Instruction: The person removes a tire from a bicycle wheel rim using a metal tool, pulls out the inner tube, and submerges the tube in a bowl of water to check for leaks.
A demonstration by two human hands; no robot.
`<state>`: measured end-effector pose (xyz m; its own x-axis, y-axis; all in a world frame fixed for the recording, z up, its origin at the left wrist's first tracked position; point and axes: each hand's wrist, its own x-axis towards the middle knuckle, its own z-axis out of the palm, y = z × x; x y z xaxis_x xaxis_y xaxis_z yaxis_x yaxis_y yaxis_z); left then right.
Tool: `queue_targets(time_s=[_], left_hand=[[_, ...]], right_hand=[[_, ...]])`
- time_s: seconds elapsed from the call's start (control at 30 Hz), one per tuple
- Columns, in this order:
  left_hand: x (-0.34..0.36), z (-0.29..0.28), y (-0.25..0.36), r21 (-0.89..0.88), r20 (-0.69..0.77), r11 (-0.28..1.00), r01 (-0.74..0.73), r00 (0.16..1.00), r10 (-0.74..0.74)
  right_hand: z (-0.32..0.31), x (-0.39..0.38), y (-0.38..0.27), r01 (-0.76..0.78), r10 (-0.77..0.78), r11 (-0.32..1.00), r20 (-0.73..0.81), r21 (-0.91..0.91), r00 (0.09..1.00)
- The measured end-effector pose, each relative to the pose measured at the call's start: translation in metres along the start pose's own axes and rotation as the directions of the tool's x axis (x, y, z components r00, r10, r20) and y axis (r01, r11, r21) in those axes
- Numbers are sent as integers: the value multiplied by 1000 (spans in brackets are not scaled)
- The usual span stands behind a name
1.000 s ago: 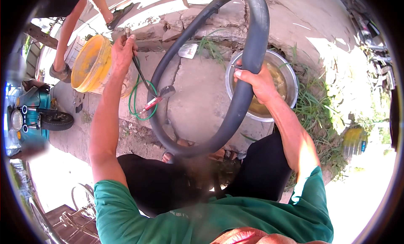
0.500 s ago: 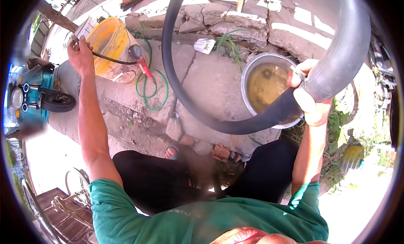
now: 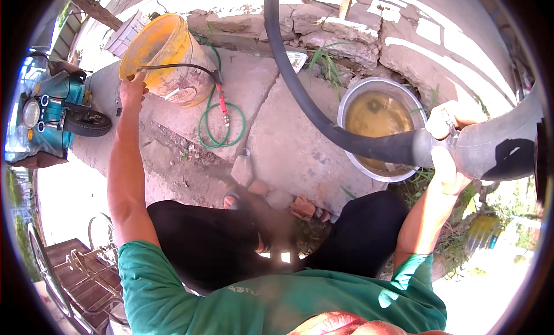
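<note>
Inner tube (image 3: 346, 140), black and partly inflated, hangs over the metal basin (image 3: 378, 127) of murky water, clenched in the right hand (image 3: 453, 147) at its fat end. Left hand (image 3: 133, 91) fingers grasp the black air hose (image 3: 173, 66) by the yellow bucket (image 3: 164, 58); dunking seems left to do

Bare concrete (image 3: 288, 139) between the bucket (image 3: 164, 52) and basin (image 3: 378, 124) offers free passage. The tube (image 3: 323, 121) crosses it; the green hose (image 3: 222, 124) lies coiled beside the bucket.
</note>
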<state>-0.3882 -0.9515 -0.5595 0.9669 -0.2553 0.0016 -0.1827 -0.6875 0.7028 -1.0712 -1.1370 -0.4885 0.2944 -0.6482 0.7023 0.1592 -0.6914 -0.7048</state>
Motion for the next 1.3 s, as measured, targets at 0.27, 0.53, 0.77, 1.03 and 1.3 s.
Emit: queue_targets(time_s=[0.27, 0.53, 0.77, 1.03, 1.3], left_hand=[[-72, 68, 80, 222, 47, 828, -515, 854, 518], [-107, 180, 57, -51, 544, 919, -390, 761, 353], [-154, 226, 109, -383, 783, 923, 41, 544, 301], [-220, 222, 183, -575, 658, 815, -72, 552, 513], [-287, 253, 199, -623, 666, 778, -74, 471, 578]], right_hand=[[-18, -4, -11, 17, -17, 1000, -33, -3, 999], [-152, 11, -39, -18, -49, 994, 589, 108, 807], [-102, -31, -18, -39, 8, 962, 113, 272, 994], [-133, -26, 38, -510, 384, 803, -389, -307, 838], [-187, -62, 104, -580, 389, 635, -437, -510, 811]])
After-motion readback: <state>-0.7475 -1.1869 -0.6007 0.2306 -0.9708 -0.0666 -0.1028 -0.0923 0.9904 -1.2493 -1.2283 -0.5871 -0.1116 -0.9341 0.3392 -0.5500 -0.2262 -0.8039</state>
